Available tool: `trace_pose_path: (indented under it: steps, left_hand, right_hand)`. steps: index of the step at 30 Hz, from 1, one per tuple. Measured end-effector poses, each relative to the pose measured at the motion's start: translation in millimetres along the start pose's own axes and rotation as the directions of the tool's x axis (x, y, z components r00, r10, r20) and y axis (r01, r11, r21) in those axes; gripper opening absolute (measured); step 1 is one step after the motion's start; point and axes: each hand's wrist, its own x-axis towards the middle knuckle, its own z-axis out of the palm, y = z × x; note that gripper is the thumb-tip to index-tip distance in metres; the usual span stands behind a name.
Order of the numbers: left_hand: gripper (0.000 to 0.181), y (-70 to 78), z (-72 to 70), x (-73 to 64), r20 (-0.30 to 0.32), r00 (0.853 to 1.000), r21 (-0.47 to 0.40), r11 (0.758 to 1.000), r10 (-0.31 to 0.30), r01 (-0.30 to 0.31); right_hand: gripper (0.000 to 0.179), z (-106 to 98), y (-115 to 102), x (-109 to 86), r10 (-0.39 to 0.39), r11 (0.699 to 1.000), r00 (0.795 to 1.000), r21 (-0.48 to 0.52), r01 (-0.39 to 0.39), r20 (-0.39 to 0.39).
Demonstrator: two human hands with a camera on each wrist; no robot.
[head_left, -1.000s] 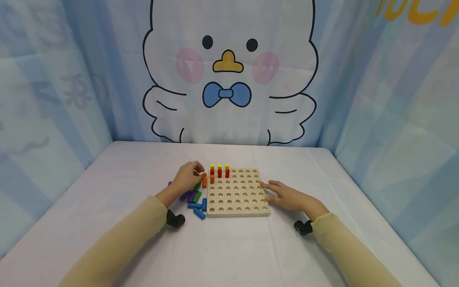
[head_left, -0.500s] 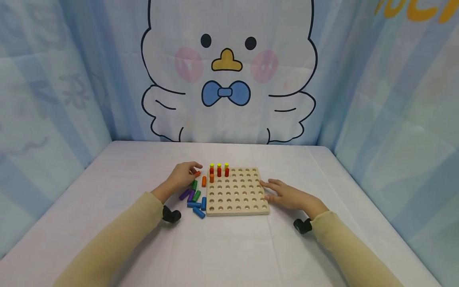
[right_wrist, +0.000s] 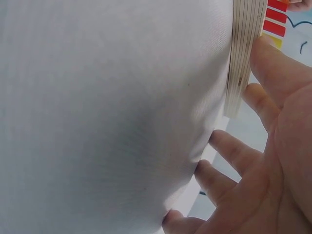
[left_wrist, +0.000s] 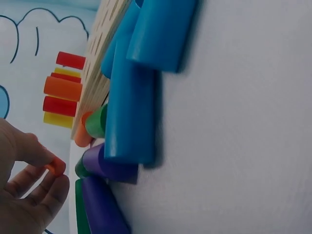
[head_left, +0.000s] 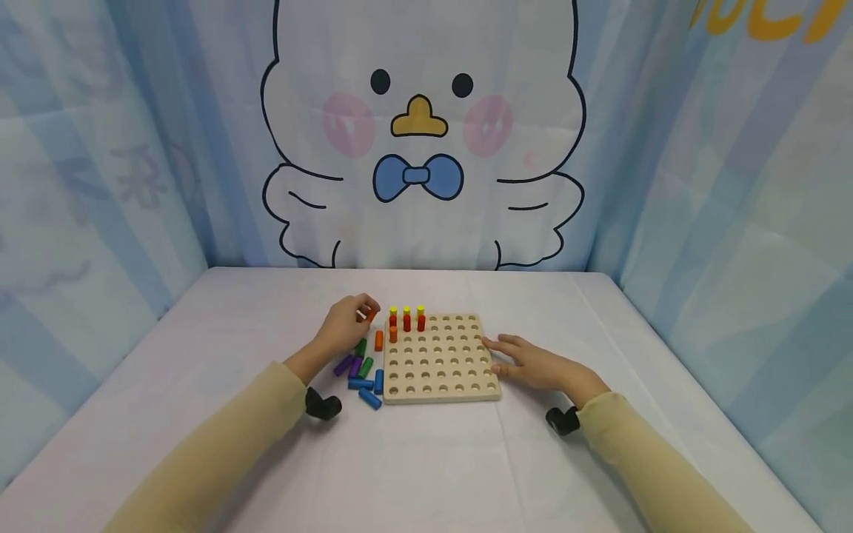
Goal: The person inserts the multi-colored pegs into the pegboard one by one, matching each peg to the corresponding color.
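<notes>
My left hand (head_left: 344,323) pinches an orange peg (left_wrist: 57,166) between thumb and fingertips, just left of the wooden pegboard (head_left: 440,370). My right hand (head_left: 529,363) lies against the board's right edge with fingers spread; in the right wrist view its thumb and index finger touch the board's side. At the board's back left corner stand yellow pegs (head_left: 420,310) in one row, red pegs (head_left: 421,323) in front of them, and a single orange peg (head_left: 393,334) in the row after. Another orange peg (head_left: 379,340) lies on the table beside the board's left edge.
Loose pegs lie left of the board: green pegs (head_left: 366,367), purple pegs (head_left: 343,364) and blue pegs (head_left: 369,398). The white-covered table (head_left: 426,466) meets a printed curtain (head_left: 426,222) behind. Each wrist carries a black camera mount (head_left: 563,422).
My left hand first drew slightly left from the board with the orange peg, then came back right, and the peg is now tilted more upright. The right hand stays put.
</notes>
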Motion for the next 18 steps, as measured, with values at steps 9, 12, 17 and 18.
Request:
trace_pose_path:
  steps: [9,12,17,18]
  left_hand:
    - [0.029,8.2,2.6,-1.9,-0.076,0.994,-0.09,0.993,0.074,-0.08]
    - [0.029,11.8,3.0,-2.6,-0.091,0.991,-0.115,0.988,0.094,-0.104]
    - [0.027,16.9,4.9,-3.9,-0.108,0.986,-0.15,0.979,0.124,-0.14]
    - [0.027,17.7,5.4,-4.2,-0.109,0.985,-0.156,0.977,0.131,-0.147]
  right_hand:
    - [0.066,-1,-3,-2.4,-0.002,1.0,1.0,-0.003,0.002,0.006]
    - [0.067,-1,-1,-1.9,-0.002,1.0,1.0,-0.004,0.002,0.006]
    - [0.067,0,0,-0.5,-0.002,1.0,1.0,-0.006,0.002,0.002]
    - [0.067,0,0,-0.2,0.002,1.0,1.0,-0.002,-0.001,0.002]
